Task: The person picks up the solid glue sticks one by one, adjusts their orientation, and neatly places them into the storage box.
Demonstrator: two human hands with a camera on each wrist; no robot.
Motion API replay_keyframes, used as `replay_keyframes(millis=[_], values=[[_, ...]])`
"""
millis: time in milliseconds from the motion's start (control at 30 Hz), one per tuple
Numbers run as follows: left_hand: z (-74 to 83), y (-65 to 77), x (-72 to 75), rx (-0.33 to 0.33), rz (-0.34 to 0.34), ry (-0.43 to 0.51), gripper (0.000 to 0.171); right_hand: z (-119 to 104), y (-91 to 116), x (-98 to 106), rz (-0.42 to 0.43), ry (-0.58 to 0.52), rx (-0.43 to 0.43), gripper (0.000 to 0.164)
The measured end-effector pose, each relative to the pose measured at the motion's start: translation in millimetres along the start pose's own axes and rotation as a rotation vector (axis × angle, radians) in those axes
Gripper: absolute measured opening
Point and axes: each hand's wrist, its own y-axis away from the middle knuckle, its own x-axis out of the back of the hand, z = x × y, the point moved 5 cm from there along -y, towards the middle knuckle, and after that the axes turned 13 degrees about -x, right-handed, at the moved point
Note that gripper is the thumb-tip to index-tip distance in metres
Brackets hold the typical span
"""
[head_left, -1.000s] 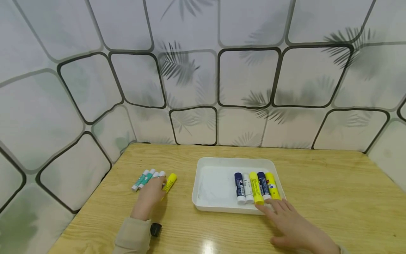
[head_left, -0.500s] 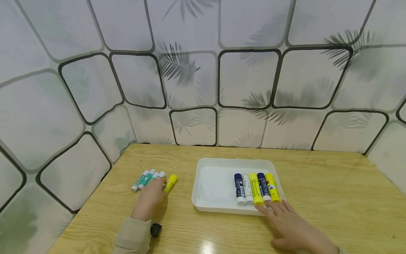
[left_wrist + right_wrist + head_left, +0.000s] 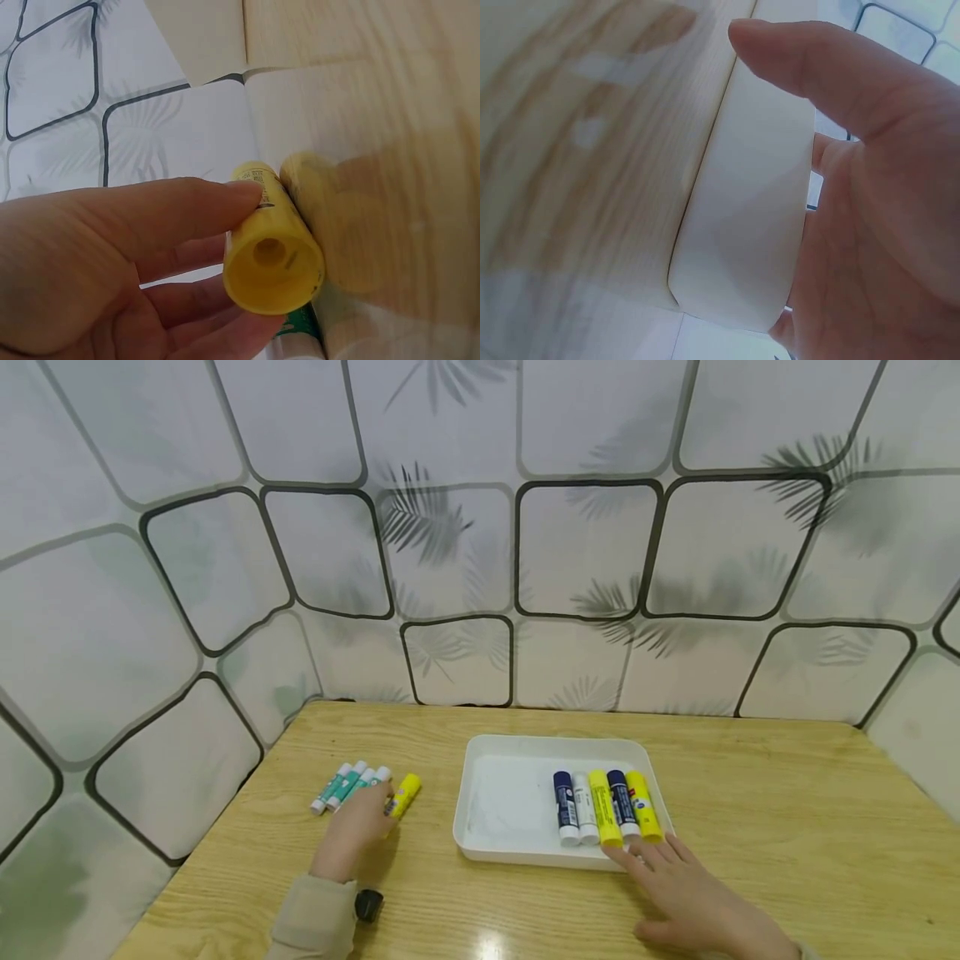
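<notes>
My left hand [image 3: 355,828] pinches a yellow glue stick [image 3: 406,795] between thumb and fingers at the left of the table. In the left wrist view that glue stick [image 3: 274,259] points its hollow round end at the camera, against the wooden surface. Just left of it lie several teal-and-white glue sticks [image 3: 347,783], partly hidden by the hand. My right hand [image 3: 693,893] rests with extended fingers at the near right corner of a white tray [image 3: 502,793]. The right wrist view has the thumb apart from the tray's side wall [image 3: 739,187], fingers behind it.
Inside the tray's right half stands a row of glue sticks lying side by side: navy [image 3: 566,808], white [image 3: 585,810], yellow [image 3: 604,807], another navy and another yellow. A patterned cloth wall [image 3: 457,568] rises behind the wooden table [image 3: 427,893].
Very little differs. The left thumb has shifted slightly and now covers the near end of the yellow glue stick. The right hand stays at the tray's corner. The head view has tilted a touch.
</notes>
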Motion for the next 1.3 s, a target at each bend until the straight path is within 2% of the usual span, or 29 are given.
replay_keyframes(millis=[233,567,700,833,1033,1300], values=[[0.0,0.0,-0.6,0.013,-0.001,0.02,0.031,-1,1,1,0.039,0.019,0.033,0.079],[1.9,1.7,1.0,0.01,0.025,0.038,0.023,-1,2,0,0.06,0.029,0.01,0.074],[2.0,1.6,1.9,0.017,0.033,0.034,0.027,-2,2,0,0.076,0.041,0.015,0.071],[3.6,1.6,3.8,0.015,0.066,0.029,0.035,-2,2,0,0.073,0.044,0.012,0.071],[9.8,2.8,8.5,0.004,0.133,0.046,0.035,-2,1,0,0.048,0.035,0.002,0.07],[20.8,2.1,19.3,-0.031,0.262,0.017,0.045,-2,1,1,0.035,0.024,-0.006,0.071]])
